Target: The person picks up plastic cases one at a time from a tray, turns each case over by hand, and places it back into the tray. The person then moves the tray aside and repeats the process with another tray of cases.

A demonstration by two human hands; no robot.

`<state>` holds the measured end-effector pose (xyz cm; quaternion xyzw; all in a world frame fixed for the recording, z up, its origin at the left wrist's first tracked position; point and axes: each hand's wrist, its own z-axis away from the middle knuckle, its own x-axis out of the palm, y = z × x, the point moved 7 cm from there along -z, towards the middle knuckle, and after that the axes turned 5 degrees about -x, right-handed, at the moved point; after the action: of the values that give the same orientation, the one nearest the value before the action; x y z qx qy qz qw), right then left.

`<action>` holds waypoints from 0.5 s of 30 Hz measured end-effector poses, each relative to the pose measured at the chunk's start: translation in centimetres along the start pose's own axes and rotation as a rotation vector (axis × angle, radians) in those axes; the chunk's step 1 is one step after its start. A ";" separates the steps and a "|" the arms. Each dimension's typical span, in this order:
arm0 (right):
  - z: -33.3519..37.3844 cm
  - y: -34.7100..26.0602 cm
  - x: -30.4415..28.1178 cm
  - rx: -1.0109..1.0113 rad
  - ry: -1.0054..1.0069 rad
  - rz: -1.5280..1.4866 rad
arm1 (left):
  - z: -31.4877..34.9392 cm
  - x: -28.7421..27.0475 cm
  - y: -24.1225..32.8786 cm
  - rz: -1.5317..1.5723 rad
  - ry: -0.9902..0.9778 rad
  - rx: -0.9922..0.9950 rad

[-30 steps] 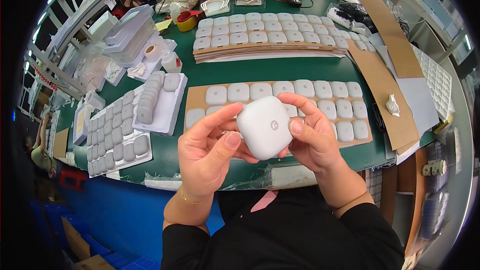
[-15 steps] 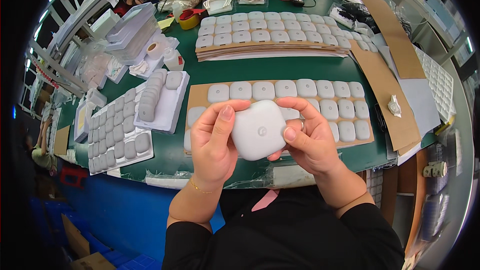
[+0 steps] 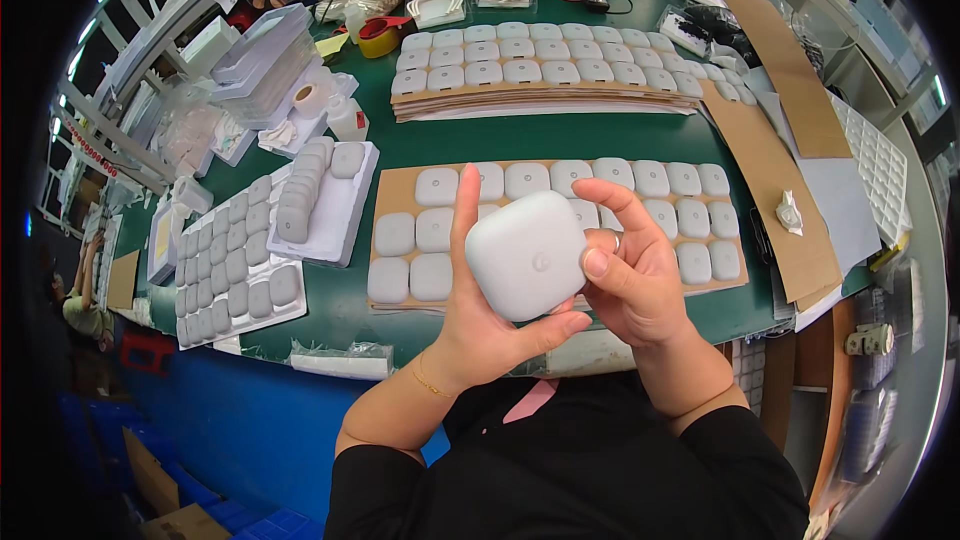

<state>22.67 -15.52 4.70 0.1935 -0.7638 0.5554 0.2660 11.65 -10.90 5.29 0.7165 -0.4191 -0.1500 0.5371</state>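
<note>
Between my hands, above the table's front edge, is a pale grey rounded-square plastic casing (image 3: 528, 255) with a small round mark on its face. It is tilted. My left hand (image 3: 482, 328) cradles it from the left and below, the index finger pointing up along its side and the thumb reaching under its lower edge. My right hand (image 3: 640, 290) grips the right edge, thumb in front; some of its fingers are hidden behind the casing. Just beyond lie rows of similar casings on a cardboard sheet (image 3: 400, 183), partly covered by my hands.
More casings sit on stacked cardboard (image 3: 545, 98) farther back. At the left are a tray of casings (image 3: 225, 265) and a white box (image 3: 335, 225) with casings leaning in a row. Tape (image 3: 378, 38) and a bottle (image 3: 347, 118) stand behind; brown cardboard strips (image 3: 770, 200) lie right. Another person works opposite.
My left hand has shifted from pinching the casing's upper left corner to cradling its left side and underside, thumb now below. The casing has turned slightly; my right hand keeps its right edge.
</note>
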 end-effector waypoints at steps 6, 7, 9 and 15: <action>0.2 -0.9 0.2 0.005 -0.016 -0.073 | 0.4 -1.0 -1.8 -0.072 -0.064 -0.113; 0.2 -0.9 0.3 0.004 -0.016 -0.073 | 0.6 -1.7 -2.3 -0.080 -0.056 -0.081; 0.1 -0.9 0.4 -0.006 -0.012 -0.065 | 0.9 -3.4 -2.7 0.009 0.002 0.039; 0.3 -1.3 0.6 -0.043 0.002 -0.002 | 1.0 -4.9 0.0 0.136 0.005 0.133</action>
<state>22.91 -16.22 5.97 0.1878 -0.7752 0.5387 0.2713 7.98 -7.80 3.75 0.7210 -0.4742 -0.0832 0.4983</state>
